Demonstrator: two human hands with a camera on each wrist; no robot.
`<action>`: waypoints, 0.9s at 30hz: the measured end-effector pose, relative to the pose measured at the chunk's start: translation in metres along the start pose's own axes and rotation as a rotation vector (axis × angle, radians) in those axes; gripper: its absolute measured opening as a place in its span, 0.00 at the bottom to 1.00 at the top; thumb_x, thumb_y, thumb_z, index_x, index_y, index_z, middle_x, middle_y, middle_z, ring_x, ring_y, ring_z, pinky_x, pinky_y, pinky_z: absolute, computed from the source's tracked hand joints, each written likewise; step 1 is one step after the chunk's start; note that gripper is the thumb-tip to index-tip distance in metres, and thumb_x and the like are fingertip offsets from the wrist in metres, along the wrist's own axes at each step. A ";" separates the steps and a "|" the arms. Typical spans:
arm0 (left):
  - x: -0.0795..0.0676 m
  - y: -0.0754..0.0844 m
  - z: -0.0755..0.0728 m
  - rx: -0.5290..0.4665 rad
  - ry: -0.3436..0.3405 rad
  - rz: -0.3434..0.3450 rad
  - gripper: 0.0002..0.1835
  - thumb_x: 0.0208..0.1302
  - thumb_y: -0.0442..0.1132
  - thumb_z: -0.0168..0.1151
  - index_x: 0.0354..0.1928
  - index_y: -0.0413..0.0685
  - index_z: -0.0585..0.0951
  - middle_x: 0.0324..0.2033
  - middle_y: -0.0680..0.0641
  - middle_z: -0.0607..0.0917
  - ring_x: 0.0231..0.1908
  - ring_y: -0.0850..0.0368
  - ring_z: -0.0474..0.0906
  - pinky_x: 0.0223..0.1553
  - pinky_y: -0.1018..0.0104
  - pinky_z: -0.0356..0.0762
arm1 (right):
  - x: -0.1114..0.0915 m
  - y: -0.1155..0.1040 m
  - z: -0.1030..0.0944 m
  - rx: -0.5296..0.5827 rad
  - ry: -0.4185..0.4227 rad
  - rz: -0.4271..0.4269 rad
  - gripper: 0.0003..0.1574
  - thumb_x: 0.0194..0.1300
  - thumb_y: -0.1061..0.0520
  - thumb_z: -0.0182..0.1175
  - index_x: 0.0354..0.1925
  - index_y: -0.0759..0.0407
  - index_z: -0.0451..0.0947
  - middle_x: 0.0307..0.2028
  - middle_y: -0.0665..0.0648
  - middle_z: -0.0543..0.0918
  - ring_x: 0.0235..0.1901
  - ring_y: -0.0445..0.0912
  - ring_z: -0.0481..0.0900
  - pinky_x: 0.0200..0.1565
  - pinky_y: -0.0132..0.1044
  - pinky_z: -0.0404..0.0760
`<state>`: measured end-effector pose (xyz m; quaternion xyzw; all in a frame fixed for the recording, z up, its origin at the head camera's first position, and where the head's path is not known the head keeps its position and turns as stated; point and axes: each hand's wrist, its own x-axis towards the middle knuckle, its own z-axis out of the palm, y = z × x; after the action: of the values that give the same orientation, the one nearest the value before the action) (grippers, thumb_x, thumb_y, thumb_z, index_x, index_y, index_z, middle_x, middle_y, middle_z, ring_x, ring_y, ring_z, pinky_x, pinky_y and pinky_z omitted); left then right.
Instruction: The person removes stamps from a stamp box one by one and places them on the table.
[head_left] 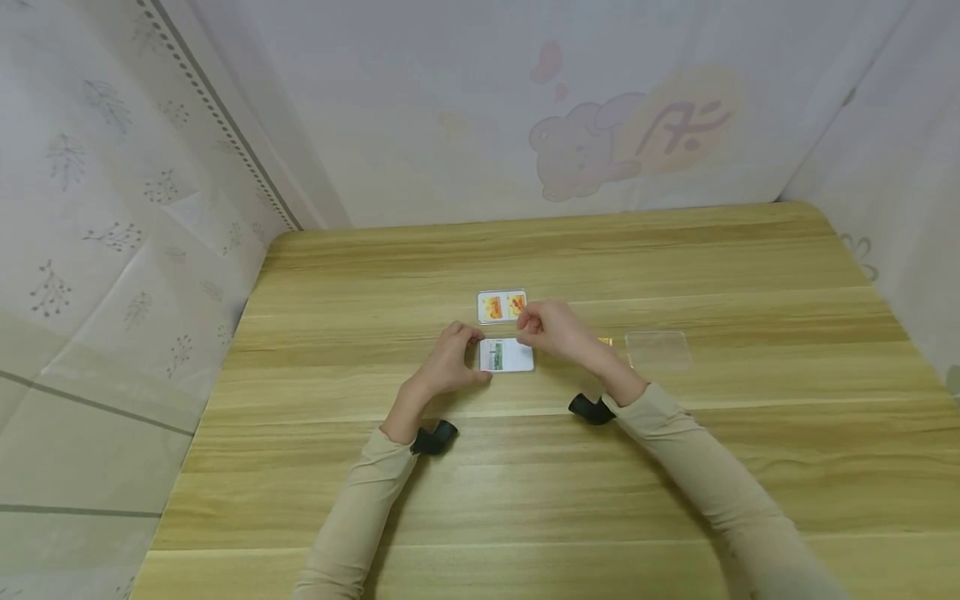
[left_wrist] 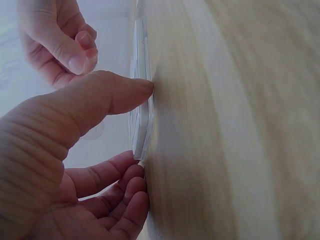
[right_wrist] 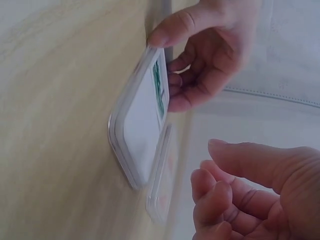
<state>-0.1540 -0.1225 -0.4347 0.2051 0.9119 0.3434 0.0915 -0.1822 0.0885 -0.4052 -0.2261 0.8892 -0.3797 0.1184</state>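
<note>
A clear flat case holding a white card [head_left: 517,358] lies on the table, with a small green stamp-like picture [head_left: 497,356] on its left half. My left hand [head_left: 448,360] grips its left end, thumb [left_wrist: 132,92] on the near edge and fingertips at the far one. Over the right end hovers my right hand [head_left: 553,329], its fingers loosely curled. In the right wrist view its thumb [right_wrist: 240,157] and forefinger stand apart, with nothing visible between them. Just beyond lies a second clear case [head_left: 504,308] with two orange-yellow pictures on white.
To the right of my right hand a clear, thin plastic cover [head_left: 658,350] lies on the wooden table [head_left: 525,500]. A small yellow piece [head_left: 605,342] shows partly from behind the right forearm. Patterned curtains [head_left: 420,117] hang along the back and sides.
</note>
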 end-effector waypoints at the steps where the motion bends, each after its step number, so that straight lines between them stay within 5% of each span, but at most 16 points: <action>1: 0.000 0.000 0.000 0.003 0.000 0.000 0.30 0.43 0.33 0.74 0.49 0.28 0.74 0.43 0.38 0.72 0.46 0.46 0.68 0.52 0.55 0.69 | 0.001 0.000 0.001 -0.010 -0.003 -0.010 0.06 0.55 0.65 0.63 0.33 0.67 0.77 0.23 0.55 0.78 0.24 0.44 0.73 0.27 0.30 0.71; 27: 0.000 0.000 0.000 0.003 0.000 0.000 0.30 0.43 0.33 0.74 0.49 0.28 0.74 0.43 0.38 0.73 0.46 0.46 0.68 0.52 0.56 0.68 | 0.015 -0.008 0.027 -0.050 -0.080 0.066 0.09 0.56 0.64 0.64 0.37 0.68 0.79 0.23 0.54 0.77 0.24 0.42 0.70 0.26 0.28 0.68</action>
<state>-0.1543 -0.1223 -0.4345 0.2051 0.9124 0.3422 0.0913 -0.1821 0.0598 -0.4188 -0.2144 0.9000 -0.3440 0.1605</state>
